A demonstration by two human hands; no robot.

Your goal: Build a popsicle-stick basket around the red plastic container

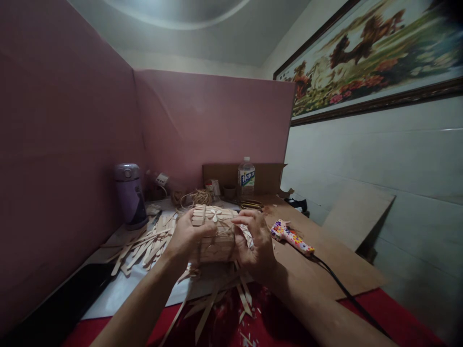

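A box-like craft made of craft sticks [217,241] is held up in front of me, with twine wrapped around it near its left end. On its upper face sits a small pale flower shape [215,215] made of petals. My left hand [188,233] grips the craft's left side, thumb across the front. At the right end is my right hand [255,241], its thumb and index finger curled close together against the edge. Whatever small thing may lie between those fingertips is hidden. Part of the craft's right end is covered by that hand.
Loose craft sticks [150,248] are piled at left; cut pieces [244,296] lie on the red cloth. A patterned glue gun [291,237] with a black cord rests on cardboard at right. Behind stand a purple bottle [130,197], scissors [252,205], twine [201,196] and a clear bottle [246,178].
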